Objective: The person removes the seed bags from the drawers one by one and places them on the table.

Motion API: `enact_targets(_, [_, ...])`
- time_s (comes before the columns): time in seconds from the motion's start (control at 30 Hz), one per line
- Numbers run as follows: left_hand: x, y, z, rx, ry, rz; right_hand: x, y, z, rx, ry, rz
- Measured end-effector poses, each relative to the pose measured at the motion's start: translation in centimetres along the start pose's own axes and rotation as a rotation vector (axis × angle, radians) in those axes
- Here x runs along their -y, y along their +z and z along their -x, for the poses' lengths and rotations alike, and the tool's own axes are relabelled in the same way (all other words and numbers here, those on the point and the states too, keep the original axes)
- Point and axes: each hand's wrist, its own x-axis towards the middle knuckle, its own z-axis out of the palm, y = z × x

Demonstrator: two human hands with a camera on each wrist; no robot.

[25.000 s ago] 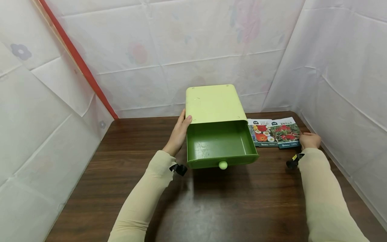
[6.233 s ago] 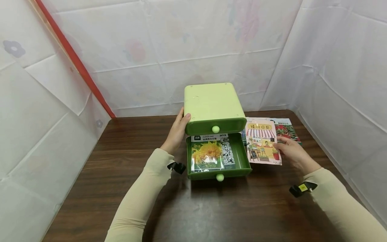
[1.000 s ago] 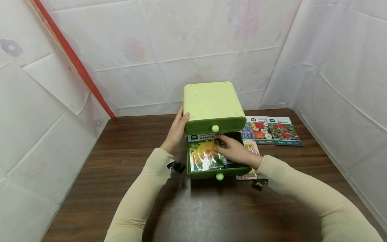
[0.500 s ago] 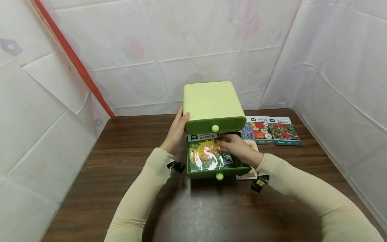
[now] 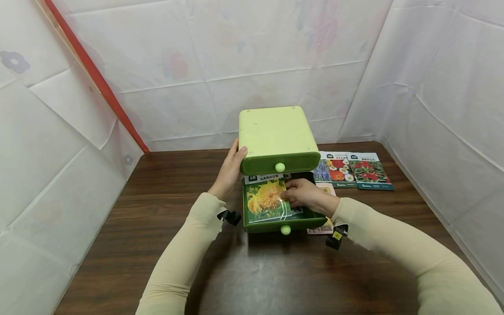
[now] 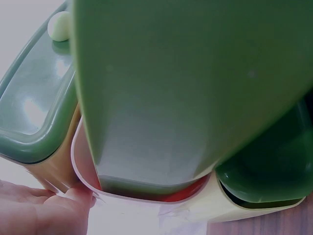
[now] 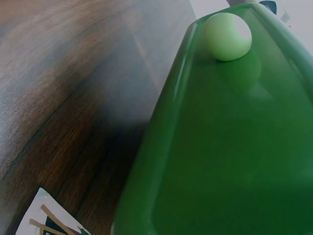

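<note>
A light green drawer box [image 5: 277,131] stands on the table. Its top drawer [image 5: 261,165] is pushed in and the drawer below [image 5: 265,227] is pulled out. My left hand [image 5: 228,173] rests on the box's left side, thumb at the front top edge; the left wrist view shows fingers [image 6: 73,196] against that side. Inside the pulled-out drawer, my right hand [image 5: 309,194] pinches the right edge of a seed packet with yellow flowers [image 5: 265,199]. Beneath it lies another packet, mostly hidden. The right wrist view shows only the drawer front [image 7: 220,147], not the hand.
Several flower seed packets [image 5: 370,170] lie overlapping right of the box. A pink packet [image 5: 324,227] lies partly hidden beside the open drawer. In the left wrist view, another dark green drawer [image 6: 274,166] sits below. White cloth walls [image 5: 177,109] enclose the table [image 5: 177,183].
Since 25 seconds ago, the top drawer was shut and the lower one opened. The pink packet was laid down. Just now, my right hand shifted and the yellow-flower packet tilted slightly.
</note>
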Motion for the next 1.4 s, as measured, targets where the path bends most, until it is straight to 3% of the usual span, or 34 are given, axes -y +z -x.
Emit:
enact_targets(0.27, [-0.3,0.0,0.1,0.019,-0.012,0.028,-0.1,0.4,-0.3,0.002,0.015,0.035])
enact_targets(0.63, [-3.0,0.6,1.8,0.031,-0.019,-0.007,-0.1,0.2,-0.3,-0.035,-0.013,0.033])
enact_targets(0.97, [-0.3,-0.1,0.1,0.011,-0.011,-0.019,0.3,-1.0,0.6,-0.019,-0.014,-0.057])
enact_targets(1.4, [0.0,0.1,0.0,0.01,-0.002,0.052,1.0,-2.6,3.3,0.081,-0.017,-0.137])
